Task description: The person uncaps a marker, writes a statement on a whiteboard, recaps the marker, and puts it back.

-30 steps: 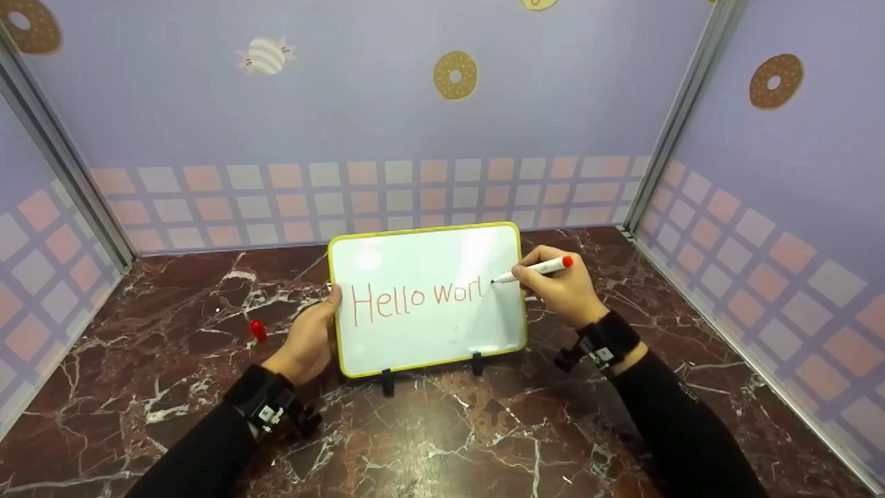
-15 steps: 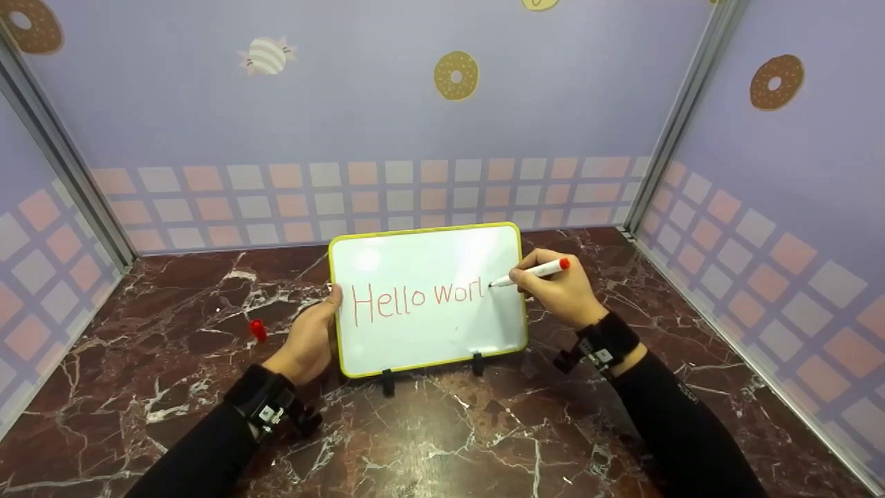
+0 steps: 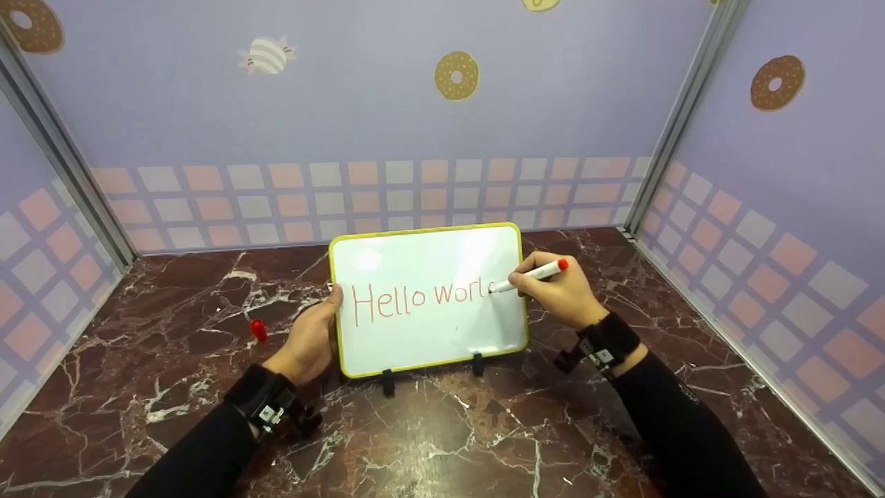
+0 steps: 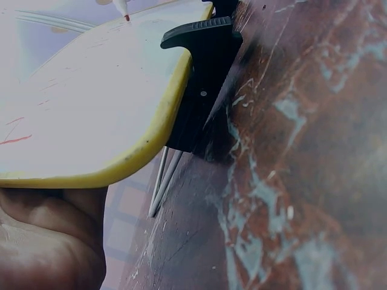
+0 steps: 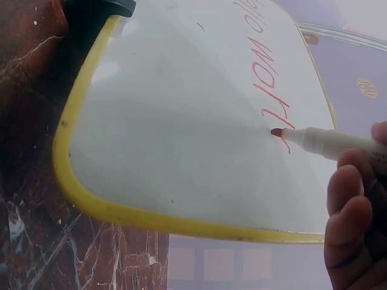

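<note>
A yellow-framed whiteboard point(image 3: 429, 342) leans back on a stand with black clips point(image 4: 202, 90). Red handwriting point(image 3: 384, 302) across it reads "Hello Worl", followed by a curved stroke. My left hand point(image 3: 309, 340) grips the board's left edge, thumb on the front and fingers behind; in the left wrist view those fingers pass under the frame. Between thumb and fingers, my right hand point(image 3: 560, 287) pinches a white marker point(image 3: 543, 271) with a red end. The marker's tip meets the board at the curved stroke, as the right wrist view also shows.
A red marker cap point(image 3: 258, 330) rests on the dark marbled table point(image 3: 429, 443), left of my left hand. Behind the table rises a lilac wall point(image 3: 373, 117) with pink and white squares, and side panels stand at left and right.
The marker tip has moved slightly down, and a new curved red stroke shows after the "l". My left hand and the board have stayed in place.
</note>
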`<action>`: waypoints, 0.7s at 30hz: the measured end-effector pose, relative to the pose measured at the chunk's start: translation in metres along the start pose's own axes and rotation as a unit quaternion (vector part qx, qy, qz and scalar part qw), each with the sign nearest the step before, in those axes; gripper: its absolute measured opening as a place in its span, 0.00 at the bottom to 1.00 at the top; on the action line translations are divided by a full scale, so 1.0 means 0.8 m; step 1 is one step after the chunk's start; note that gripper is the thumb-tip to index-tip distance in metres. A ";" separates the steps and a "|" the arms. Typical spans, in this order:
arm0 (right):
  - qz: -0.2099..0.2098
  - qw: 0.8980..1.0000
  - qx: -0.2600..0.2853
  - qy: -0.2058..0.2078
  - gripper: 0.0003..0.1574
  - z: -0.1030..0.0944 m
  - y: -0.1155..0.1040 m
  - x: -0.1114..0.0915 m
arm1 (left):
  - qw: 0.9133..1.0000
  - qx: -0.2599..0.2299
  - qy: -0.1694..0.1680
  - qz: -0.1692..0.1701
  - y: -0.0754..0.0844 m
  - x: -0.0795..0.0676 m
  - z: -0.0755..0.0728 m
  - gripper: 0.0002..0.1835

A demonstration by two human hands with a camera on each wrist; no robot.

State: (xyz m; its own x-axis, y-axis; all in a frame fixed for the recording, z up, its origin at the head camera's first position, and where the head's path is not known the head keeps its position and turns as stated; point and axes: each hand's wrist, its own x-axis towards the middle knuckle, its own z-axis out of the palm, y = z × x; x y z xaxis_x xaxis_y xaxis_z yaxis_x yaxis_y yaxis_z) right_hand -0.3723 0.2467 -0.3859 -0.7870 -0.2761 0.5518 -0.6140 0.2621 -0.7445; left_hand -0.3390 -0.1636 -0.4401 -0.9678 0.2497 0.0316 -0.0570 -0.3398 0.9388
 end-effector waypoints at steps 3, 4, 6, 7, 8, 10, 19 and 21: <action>0.004 1.000 -0.003 -0.001 0.08 0.000 -0.001 0.000 | 1.000 0.000 -0.005 -0.002 0.000 0.000 -0.001 0.37; 0.005 1.000 -0.005 -0.002 0.08 -0.001 -0.001 0.000 | 1.000 0.001 -0.007 -0.002 0.000 0.000 -0.001 0.38; 0.009 1.000 -0.007 -0.002 0.08 -0.001 -0.002 0.001 | 1.000 0.001 -0.010 -0.004 0.000 0.000 -0.002 0.38; 0.012 1.000 -0.006 -0.001 0.08 -0.001 -0.002 0.000 | 1.000 0.001 -0.012 -0.004 0.000 0.000 -0.002 0.38; 0.015 1.000 -0.005 -0.001 0.08 -0.001 -0.002 0.001 | 1.000 0.001 -0.015 -0.003 0.000 0.000 -0.002 0.38; 0.020 1.000 -0.004 -0.002 0.08 -0.001 -0.003 0.000 | 1.000 0.002 -0.024 0.000 0.000 -0.001 -0.003 0.37; 0.029 1.000 -0.006 0.001 0.08 -0.002 -0.005 0.000 | 0.999 0.001 -0.032 0.006 0.000 0.000 -0.003 0.36; 0.027 1.000 -0.009 0.001 0.08 -0.002 -0.005 0.000 | 1.000 -0.001 -0.025 0.004 -0.001 0.001 -0.002 0.36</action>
State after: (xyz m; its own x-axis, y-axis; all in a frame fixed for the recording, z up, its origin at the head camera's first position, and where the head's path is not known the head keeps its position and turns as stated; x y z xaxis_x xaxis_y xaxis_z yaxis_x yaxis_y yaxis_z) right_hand -0.3698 0.2469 -0.3824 -0.8196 -0.2581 0.5115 -0.5709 0.2926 -0.7671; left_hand -0.3399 -0.1649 -0.4411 -0.9550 0.2910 0.0568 -0.0492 -0.3447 0.9374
